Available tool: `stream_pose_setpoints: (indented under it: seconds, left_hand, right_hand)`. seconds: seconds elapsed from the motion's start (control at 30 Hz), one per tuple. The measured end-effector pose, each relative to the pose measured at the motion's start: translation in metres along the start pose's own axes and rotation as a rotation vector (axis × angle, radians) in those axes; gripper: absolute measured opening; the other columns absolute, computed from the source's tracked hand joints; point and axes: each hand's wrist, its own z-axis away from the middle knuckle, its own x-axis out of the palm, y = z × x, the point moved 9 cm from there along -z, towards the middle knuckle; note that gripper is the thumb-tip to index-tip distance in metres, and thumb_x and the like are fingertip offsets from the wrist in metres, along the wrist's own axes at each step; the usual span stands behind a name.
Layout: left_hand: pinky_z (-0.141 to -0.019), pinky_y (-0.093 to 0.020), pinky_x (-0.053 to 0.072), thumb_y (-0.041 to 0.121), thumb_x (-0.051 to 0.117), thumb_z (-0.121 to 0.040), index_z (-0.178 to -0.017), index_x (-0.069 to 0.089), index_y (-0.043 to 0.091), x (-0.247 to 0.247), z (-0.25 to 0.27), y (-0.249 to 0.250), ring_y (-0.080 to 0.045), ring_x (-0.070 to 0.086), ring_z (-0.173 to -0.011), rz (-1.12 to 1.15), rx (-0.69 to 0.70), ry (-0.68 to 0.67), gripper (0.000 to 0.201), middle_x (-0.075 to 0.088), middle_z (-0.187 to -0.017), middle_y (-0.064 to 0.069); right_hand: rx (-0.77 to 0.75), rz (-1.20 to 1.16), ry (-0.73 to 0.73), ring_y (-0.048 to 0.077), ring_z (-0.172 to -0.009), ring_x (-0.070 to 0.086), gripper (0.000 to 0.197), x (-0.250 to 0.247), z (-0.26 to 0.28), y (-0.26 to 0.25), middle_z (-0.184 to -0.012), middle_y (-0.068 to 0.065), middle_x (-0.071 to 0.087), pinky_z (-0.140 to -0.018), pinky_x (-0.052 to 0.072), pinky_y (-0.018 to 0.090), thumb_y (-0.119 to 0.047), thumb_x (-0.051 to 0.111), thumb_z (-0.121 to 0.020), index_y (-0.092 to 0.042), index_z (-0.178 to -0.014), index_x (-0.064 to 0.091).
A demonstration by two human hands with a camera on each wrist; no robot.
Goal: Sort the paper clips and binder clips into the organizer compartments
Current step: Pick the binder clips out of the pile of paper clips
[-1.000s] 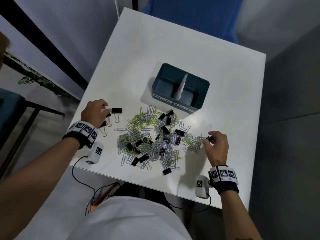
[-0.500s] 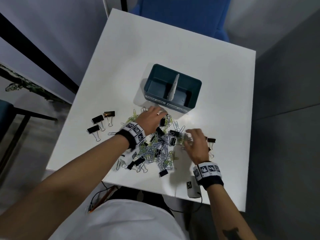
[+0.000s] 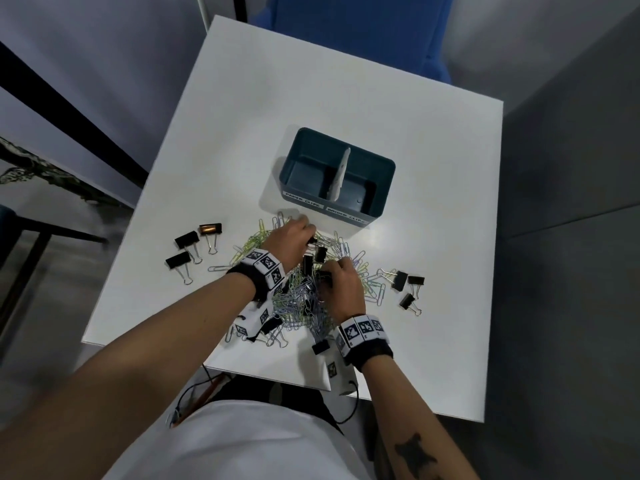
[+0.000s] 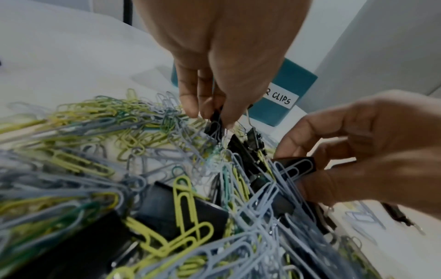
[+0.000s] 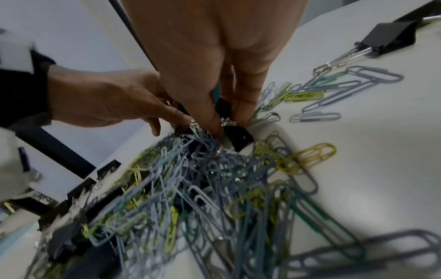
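A tangled pile (image 3: 298, 301) of blue, green and yellow paper clips and black binder clips lies on the white table, just in front of the teal two-compartment organizer (image 3: 386, 192). Both hands are in the pile. My left hand (image 3: 310, 238) reaches its far edge and pinches a black binder clip (image 4: 216, 118) between thumb and fingers. Just behind and to the right, my right hand (image 3: 325, 276) pinches another black binder clip (image 5: 223, 108), also seen in the left wrist view (image 4: 298, 166). The organizer's labels read PAPER CLIPS on the left and BINDER CLIPS on the right.
Three binder clips (image 3: 187, 241) lie apart on the table left of the pile, and three more (image 3: 407, 289) lie to its right. A white divider (image 3: 341, 174) splits the organizer. The table's near edge (image 3: 277, 377) runs just behind my wrists. A blue chair (image 3: 363, 32) stands beyond the table.
Both hands came in from the table's sides to the middle of the pile. Each left a binder clip behind at its side, and each now pinches a binder clip in the pile.
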Motion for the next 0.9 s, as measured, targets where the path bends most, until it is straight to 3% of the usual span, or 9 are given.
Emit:
stream_pose_setpoints:
  seconds: [0.1, 0.17, 0.23, 0.33, 0.43, 0.57, 0.73, 0.9]
  left_hand:
    - [-0.064, -0.030, 0.043, 0.005, 0.066, -0.082, -0.097, 0.059, 0.009, -0.011, 0.005, -0.009, -0.026, 0.058, -0.087, 0.100, -0.079, 0.057, 0.017, 0.059, -0.105, -0.008]
    - [-0.064, -0.030, 0.045, 0.015, 0.068, -0.084, -0.095, 0.061, 0.011, -0.016, 0.010, -0.017, -0.023, 0.058, -0.085, 0.152, -0.130, 0.083, 0.013, 0.061, -0.100, -0.004]
    - [-0.064, -0.030, 0.048, 0.021, 0.067, -0.087, -0.094, 0.064, 0.013, -0.020, 0.017, -0.025, -0.020, 0.059, -0.084, 0.154, -0.164, 0.103, 0.011, 0.063, -0.097, 0.000]
    - [-0.063, -0.029, 0.044, 0.023, 0.064, -0.089, -0.094, 0.066, 0.015, -0.024, 0.031, -0.040, -0.020, 0.059, -0.081, 0.183, -0.221, 0.114, 0.009, 0.064, -0.090, 0.002]
    - [-0.061, -0.028, 0.042, 0.026, 0.063, -0.090, -0.098, 0.067, 0.018, -0.029, 0.047, -0.057, -0.017, 0.057, -0.077, 0.242, -0.275, 0.129, 0.012, 0.062, -0.087, 0.003]
    - [-0.068, -0.036, 0.055, 0.021, 0.064, -0.090, -0.106, 0.067, 0.015, -0.046, 0.068, -0.084, -0.017, 0.063, -0.079, 0.442, -0.356, 0.174, 0.017, 0.068, -0.094, 0.000]
    - [-0.069, -0.037, 0.053, 0.025, 0.061, -0.089, -0.103, 0.062, 0.024, -0.068, 0.089, -0.145, -0.027, 0.063, -0.076, 0.352, -0.606, 0.208, 0.014, 0.068, -0.088, -0.004]
    - [-0.076, -0.041, 0.052, 0.020, 0.056, -0.090, -0.108, 0.065, 0.018, -0.070, 0.096, -0.180, -0.035, 0.061, -0.093, 0.201, -0.727, 0.090, 0.020, 0.068, -0.103, -0.013]
  right_hand:
    - [0.017, -0.117, 0.042, 0.018, -0.075, 0.053, 0.021, -0.012, 0.002, 0.001, -0.096, 0.003, 0.055, -0.062, 0.042, 0.020, -0.003, 0.074, -0.076, -0.010, -0.092, 0.062]
    - [0.019, -0.179, 0.065, 0.010, -0.073, 0.050, 0.020, -0.023, 0.004, 0.000, -0.095, 0.001, 0.055, -0.060, 0.037, 0.005, -0.002, 0.075, -0.077, -0.011, -0.091, 0.063]
    - [0.046, -0.254, 0.075, 0.006, -0.077, 0.052, 0.024, -0.033, 0.007, 0.004, -0.096, -0.002, 0.057, -0.066, 0.038, -0.002, 0.004, 0.073, -0.076, -0.013, -0.090, 0.065]
    - [0.114, -0.405, 0.131, 0.004, -0.083, 0.060, 0.029, -0.048, 0.012, 0.022, -0.094, -0.005, 0.064, -0.074, 0.046, 0.008, 0.003, 0.076, -0.074, -0.021, -0.086, 0.066]
    - [0.204, -0.515, 0.212, 0.013, -0.082, 0.066, 0.027, -0.064, 0.020, 0.052, -0.090, -0.001, 0.069, -0.074, 0.054, 0.022, 0.002, 0.074, -0.076, -0.023, -0.085, 0.065]
    - [0.347, -0.430, 0.322, 0.012, -0.075, 0.062, 0.022, -0.090, 0.029, 0.102, -0.086, 0.003, 0.067, -0.073, 0.052, 0.030, 0.001, 0.071, -0.075, -0.017, -0.087, 0.069]
    - [0.351, -0.168, 0.024, 0.033, -0.097, 0.062, 0.035, -0.078, 0.021, 0.125, -0.098, 0.015, 0.068, -0.086, 0.046, 0.033, 0.005, 0.062, -0.078, -0.012, -0.106, 0.072]
    - [0.423, -0.014, 0.010, 0.041, -0.101, 0.058, 0.039, -0.088, 0.021, 0.143, -0.104, 0.022, 0.064, -0.082, 0.046, 0.038, 0.005, 0.054, -0.077, -0.011, -0.108, 0.071]
